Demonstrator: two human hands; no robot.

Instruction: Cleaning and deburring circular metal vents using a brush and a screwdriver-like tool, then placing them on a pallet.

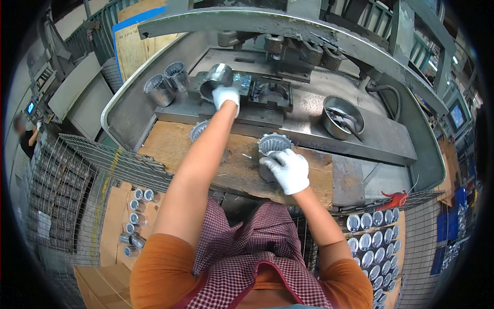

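Observation:
My left hand (226, 96), in a white glove, grips a shiny metal cup (216, 78) tilted on its side over the left part of the dark press die (265, 95). My right hand (289, 169), also gloved, holds a finned metal cup (272, 144) standing on the wooden board (170, 144) at the machine's front. A third finned cup (198, 130) sits on the board, partly hidden by my left forearm.
Two finished cups (167, 85) stand at the table's back left. A round metal bowl (342, 117) with tools sits at right. Wire baskets hold several cups at lower right (373, 242) and lower left (135, 221). Another person (27, 136) stands far left.

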